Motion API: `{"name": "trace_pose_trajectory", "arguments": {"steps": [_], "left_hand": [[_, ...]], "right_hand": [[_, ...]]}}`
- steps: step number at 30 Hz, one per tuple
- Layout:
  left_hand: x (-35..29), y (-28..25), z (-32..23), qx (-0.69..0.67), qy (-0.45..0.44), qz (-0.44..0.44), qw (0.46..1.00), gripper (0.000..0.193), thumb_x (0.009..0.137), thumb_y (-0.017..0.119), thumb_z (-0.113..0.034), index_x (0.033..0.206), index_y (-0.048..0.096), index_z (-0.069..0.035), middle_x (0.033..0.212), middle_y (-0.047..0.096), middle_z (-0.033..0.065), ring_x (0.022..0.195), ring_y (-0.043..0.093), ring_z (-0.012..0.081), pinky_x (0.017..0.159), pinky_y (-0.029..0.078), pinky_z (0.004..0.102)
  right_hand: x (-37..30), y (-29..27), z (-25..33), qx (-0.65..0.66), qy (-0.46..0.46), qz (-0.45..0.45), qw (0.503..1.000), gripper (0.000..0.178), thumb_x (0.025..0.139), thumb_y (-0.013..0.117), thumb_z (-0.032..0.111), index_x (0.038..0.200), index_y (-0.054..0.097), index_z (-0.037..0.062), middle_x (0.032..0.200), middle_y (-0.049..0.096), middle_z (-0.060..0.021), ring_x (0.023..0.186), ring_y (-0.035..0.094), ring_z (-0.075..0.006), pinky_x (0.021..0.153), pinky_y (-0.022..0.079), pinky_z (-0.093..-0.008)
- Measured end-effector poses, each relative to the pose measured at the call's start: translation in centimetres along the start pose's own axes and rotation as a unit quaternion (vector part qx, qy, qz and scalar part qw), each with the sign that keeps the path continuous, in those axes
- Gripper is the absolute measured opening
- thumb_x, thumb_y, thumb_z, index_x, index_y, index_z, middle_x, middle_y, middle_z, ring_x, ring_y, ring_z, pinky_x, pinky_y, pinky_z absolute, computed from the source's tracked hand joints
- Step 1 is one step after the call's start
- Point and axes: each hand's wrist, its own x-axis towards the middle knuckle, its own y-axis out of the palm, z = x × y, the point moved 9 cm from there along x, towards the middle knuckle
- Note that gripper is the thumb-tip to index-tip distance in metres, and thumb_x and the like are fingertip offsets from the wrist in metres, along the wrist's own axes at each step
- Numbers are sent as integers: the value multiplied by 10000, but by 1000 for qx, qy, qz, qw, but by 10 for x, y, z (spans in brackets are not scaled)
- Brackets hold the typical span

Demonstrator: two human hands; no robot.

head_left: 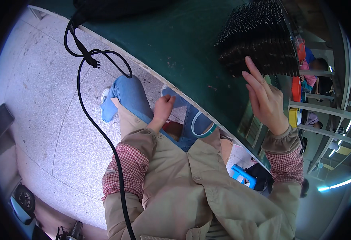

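My left hand [164, 107] hangs over my lap beside the table's near edge. Its fingers are curled closed, and whatever they may hold is hidden. Up on the green tabletop [175, 52], my right hand [265, 98] reaches to a dense stack of thin black pieces [259, 52] with many small shiny tips. The index fingertip rests at or just before the near face of this stack; contact is hard to judge. The right fingers are stretched out, with nothing seen between them. Between my hands, a thin white and teal ring [212, 131] lies by the table edge, over my leg.
A black cable [99, 126] with a loose loop runs from the table's far left corner down past my left arm. A blue plastic stool [243, 176] stands beneath the table's right side. Metal racks [323, 108] with red and yellow bins and other people are at the right.
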Motion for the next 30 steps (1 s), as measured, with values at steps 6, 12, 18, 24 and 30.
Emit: {"name": "trace_pose_trajectory", "arguments": {"steps": [6, 12, 18, 24, 30], "left_hand": [[-1, -1, -1, 4, 9, -4, 1000, 309, 832, 554, -286, 758, 595, 11, 677, 576, 228, 695, 588, 395, 625, 442, 437], [-1, -1, -3, -1, -3, 8, 1000, 314, 836, 554, -287, 763, 602, 14, 665, 580, 217, 677, 595, 375, 618, 445, 421], [-2, -3, -5, -1, -9, 3, 1000, 305, 839, 554, -280, 776, 613, 12, 663, 590, 205, 666, 604, 353, 616, 448, 406], [-1, -3, 0, -8, -4, -3, 1000, 305, 841, 555, -275, 769, 612, 16, 652, 590, 197, 648, 606, 334, 608, 448, 397], [-1, -3, -3, -12, 2, 1, 1000, 311, 844, 553, -269, 761, 606, 26, 624, 577, 182, 595, 587, 305, 582, 442, 384]], "right_hand": [[-1, -11, -1, -6, -15, -62, 998, 423, 685, 564, -93, 1096, 556, 8, 1274, 521, -140, 589, 610, -190, 509, 468, -252], [0, -10, 2, -21, -11, -77, 997, 426, 693, 568, -99, 1107, 546, -3, 1267, 524, -152, 607, 623, -198, 514, 476, -247], [-1, -11, 3, -13, -10, -89, 996, 430, 698, 571, -98, 1116, 542, -2, 1267, 522, -160, 622, 633, -196, 519, 479, -238], [-4, -14, 4, -10, -25, -97, 995, 443, 694, 574, -97, 1124, 542, 5, 1267, 522, -162, 579, 610, -173, 504, 465, -233], [-4, -15, 1, -34, -18, -102, 994, 454, 688, 570, -101, 1127, 543, 9, 1260, 526, -169, 551, 591, -168, 496, 457, -235]]}}
